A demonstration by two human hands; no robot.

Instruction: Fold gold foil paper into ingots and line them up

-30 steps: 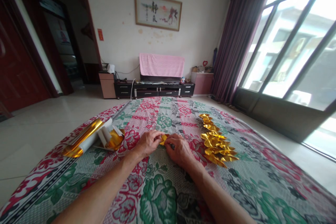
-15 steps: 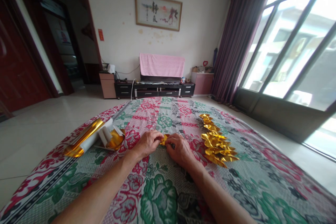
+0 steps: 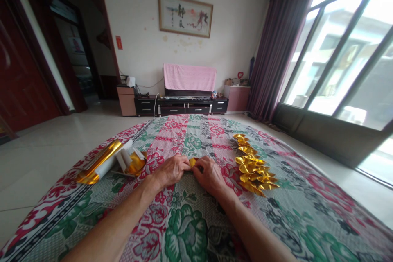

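Note:
A small piece of gold foil paper (image 3: pixel 193 161) shows between my hands, low over the flowered tablecloth. My left hand (image 3: pixel 173 169) has its fingers pinched together at the paper's left edge. From the other side, my right hand (image 3: pixel 209 173) grips the paper with curled fingers. Several folded gold pieces (image 3: pixel 253 163) lie in a row to the right of my hands. On the left are a gold and white roll of paper (image 3: pixel 100 163) and an open holder with gold sheets (image 3: pixel 135 164).
The round table (image 3: pixel 186 229) is covered by a patterned cloth. Beyond it stand a low black cabinet (image 3: pixel 179 109) and a pink cloth (image 3: pixel 189 76) draped over something. A purple curtain (image 3: pixel 267 49) hangs beside the windows at right.
My left hand has shifted slightly left and down, and its fingertips are now lower at the paper. More of the gold paper's upper part shows between my hands.

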